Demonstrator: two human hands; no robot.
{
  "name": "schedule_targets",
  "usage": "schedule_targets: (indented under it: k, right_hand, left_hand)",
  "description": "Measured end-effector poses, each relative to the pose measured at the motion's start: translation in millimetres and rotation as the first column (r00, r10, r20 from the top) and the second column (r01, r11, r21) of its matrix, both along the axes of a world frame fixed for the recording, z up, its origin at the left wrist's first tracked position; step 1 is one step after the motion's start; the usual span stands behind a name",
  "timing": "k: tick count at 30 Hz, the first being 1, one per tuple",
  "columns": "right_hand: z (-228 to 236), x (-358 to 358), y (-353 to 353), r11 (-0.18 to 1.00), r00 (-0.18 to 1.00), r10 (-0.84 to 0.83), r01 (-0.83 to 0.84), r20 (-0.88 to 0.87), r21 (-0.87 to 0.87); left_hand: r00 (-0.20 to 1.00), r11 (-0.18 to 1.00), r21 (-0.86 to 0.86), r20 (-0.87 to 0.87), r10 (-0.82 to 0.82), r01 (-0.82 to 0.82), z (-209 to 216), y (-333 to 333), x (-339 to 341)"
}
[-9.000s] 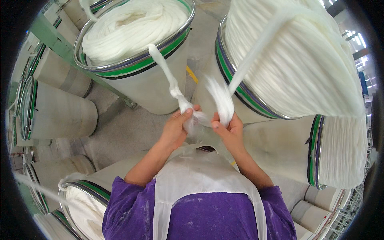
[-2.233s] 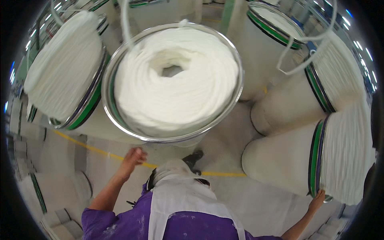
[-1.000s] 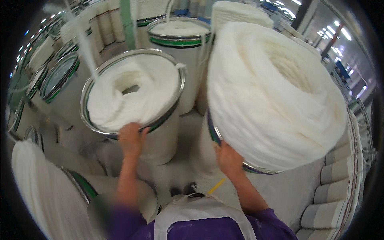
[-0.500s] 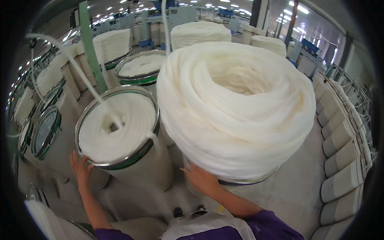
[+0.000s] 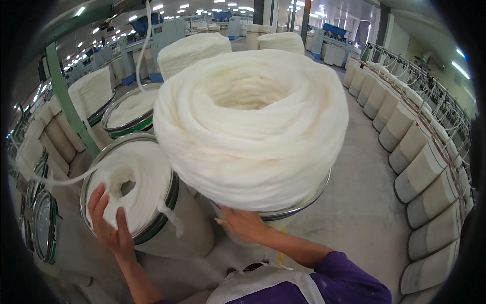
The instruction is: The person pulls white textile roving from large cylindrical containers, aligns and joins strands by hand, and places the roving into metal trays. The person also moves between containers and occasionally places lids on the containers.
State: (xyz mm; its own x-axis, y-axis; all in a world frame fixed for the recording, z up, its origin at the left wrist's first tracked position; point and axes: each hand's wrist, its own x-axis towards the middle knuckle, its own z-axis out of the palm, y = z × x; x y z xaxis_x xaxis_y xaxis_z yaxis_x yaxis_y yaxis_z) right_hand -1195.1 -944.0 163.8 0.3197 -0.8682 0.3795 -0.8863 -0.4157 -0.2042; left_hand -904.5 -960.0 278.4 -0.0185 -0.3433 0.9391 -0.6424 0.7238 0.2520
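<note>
My left hand (image 5: 110,230) has its fingers spread over the near left rim of a tall can, above white fibre sliver (image 5: 147,172) coiled around a central hole. This can (image 5: 185,233) has a metal rim and a green band, and a loose sliver end (image 5: 169,215) hangs over its edge. My right hand (image 5: 243,225) rests against the near left rim of a second can (image 5: 304,206), thumb apart from the fingers, some fingertips partly hidden. Heaped high on that can, a big sliver coil (image 5: 258,162) bulges well past the rim.
A sliver strand (image 5: 68,181) curves in from the left; another strand (image 5: 139,58) hangs at the back. Behind stand a filled can (image 5: 129,109) and a green post (image 5: 71,101). Rows of cans (image 5: 422,175) line the right side. An upright can (image 5: 45,225) stands far left.
My view has turned rightward, shifting the cans left in it. My left hand has gone from outside the rim to above the coils. The strand over them now bends left.
</note>
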Motion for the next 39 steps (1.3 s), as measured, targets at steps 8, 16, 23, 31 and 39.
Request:
schedule_targets:
  k: [8, 16, 23, 31, 39]
  right_hand:
    - [173.5, -105.9, 81.9, 0.830, 0.934, 0.350, -0.274, 0.072, -0.487]
    - [170.4, -170.7, 79.1, 0.933, 0.990, -0.024, 0.072, 0.141, -0.351]
    - [129.9, -195.1, 80.8, 0.959, 0.962, 0.055, 0.025, 0.269, -0.283]
    - [130.9, -189.9, 76.1, 0.939, 0.952, 0.067, 0.041, 0.299, -0.342]
    - [136.1, -169.7, 81.4, 0.892, 0.922, 0.115, 0.068, 0.370, -0.447]
  left_hand:
    - [0.826, 0.915, 0.006, 0.428, -0.366, 0.402, 125.6, -12.6, -151.1]
    - [0.704, 0.856, 0.342, 0.490, -0.514, 0.387, 156.4, -51.0, -272.0]
    - [0.567, 0.911, 0.403, 0.732, -0.378, 0.087, 142.6, -48.8, -345.6]
    - [0.469, 0.039, 0.616, -0.556, -0.686, 0.787, 156.9, -71.3, -307.8]
    - [-0.389, 0.023, -0.537, -0.639, -0.664, 0.844, 46.9, 29.7, -93.6]
